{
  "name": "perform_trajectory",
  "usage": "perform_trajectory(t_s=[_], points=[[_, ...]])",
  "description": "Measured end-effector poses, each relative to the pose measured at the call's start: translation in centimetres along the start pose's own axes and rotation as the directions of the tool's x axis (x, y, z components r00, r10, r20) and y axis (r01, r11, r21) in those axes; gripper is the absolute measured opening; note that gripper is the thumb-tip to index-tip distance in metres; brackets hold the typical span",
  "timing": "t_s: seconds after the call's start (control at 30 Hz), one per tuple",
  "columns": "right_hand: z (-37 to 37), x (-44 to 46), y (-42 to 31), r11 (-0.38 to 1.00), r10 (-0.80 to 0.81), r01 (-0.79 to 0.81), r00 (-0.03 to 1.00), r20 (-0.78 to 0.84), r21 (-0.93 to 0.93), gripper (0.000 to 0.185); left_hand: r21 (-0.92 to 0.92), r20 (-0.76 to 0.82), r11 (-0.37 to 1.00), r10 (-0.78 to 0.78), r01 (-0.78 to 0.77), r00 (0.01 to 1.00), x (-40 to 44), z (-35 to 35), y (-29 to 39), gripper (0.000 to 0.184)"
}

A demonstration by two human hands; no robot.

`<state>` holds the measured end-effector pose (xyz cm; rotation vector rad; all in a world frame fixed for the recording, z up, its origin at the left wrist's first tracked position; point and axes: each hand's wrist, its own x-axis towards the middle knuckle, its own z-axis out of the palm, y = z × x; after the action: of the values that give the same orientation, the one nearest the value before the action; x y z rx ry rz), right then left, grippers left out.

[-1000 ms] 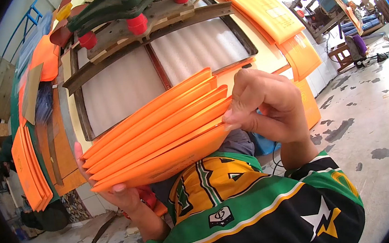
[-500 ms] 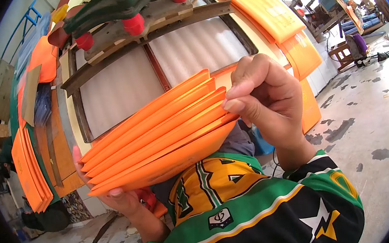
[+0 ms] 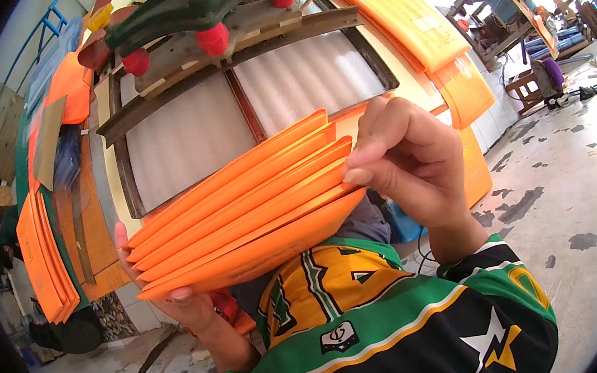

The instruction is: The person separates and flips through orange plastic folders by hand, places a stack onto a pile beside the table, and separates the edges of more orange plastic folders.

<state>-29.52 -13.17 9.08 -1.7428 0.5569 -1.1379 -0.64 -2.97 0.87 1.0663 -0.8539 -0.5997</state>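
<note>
From afar I see 2 rippled white panels (image 3: 186,140) inside a dark frame (image 3: 123,167); left hand (image 3: 190,310) clasps folded orange sheets (image 3: 244,217), right hand (image 3: 410,154) pinches their edge.

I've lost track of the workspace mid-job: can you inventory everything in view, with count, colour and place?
Folded sleeves: several, overlapping too much to count, orange, between the hands
Metal frame: one, dark, on the work surface beyond them
Panels: two, white, inside the frame
Machine arm: one, green, above the frame
Cylinders: three, red, under the machine arm
Far stack: one, orange, right of the frame
Side pile: one, orange, far left
Floor: one, grey with dark patches, right
Background clutter: uncounted, mixed colours, upper right
Jersey: one, green, black and yellow, bottom
Left hand: one, bare, gripping the sleeves' left end
Right hand: one, bare, pinching at their right end
</note>
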Motion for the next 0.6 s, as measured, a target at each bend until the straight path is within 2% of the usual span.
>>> perform_trajectory(t_s=[0.07, 0.2, 0.4, 0.5, 0.6], points=[[0.6, 0.14, 0.17, 0.996, -0.015, 0.028, 0.989, -0.146, 0.089, 0.015, -0.026, -0.009, 1.0, -0.01, 0.009, 1.0, 0.0, 0.05, 0.06, 0.128], [0.84, 0.32, 0.43, 0.995, -0.059, 0.075, 0.976, -0.21, 0.067, 0.016, -0.017, -0.007, 1.0, -0.009, 0.009, 1.0, -0.1, -0.22, -0.03, 0.128], [0.94, 0.36, 0.37, 0.997, -0.076, 0.08, 0.98, -0.186, 0.012, 0.015, 0.014, 0.017, 1.0, -0.003, 0.003, 1.0, -0.09, -0.44, -0.11, 0.127], [0.76, 0.42, 0.19, 0.999, -0.031, 0.028, 0.987, -0.16, -0.021, 0.013, 0.014, -0.008, 1.0, 0.021, -0.021, 1.0, -0.16, -0.22, -0.21, 0.127], [0.38, 0.59, 0.43, 0.994, -0.026, 0.013, 0.993, -0.116, -0.11, 0.01, 0.003, -0.023, 0.999, 0.034, -0.034, 0.999, -0.09, -0.05, -0.17, 0.127]])
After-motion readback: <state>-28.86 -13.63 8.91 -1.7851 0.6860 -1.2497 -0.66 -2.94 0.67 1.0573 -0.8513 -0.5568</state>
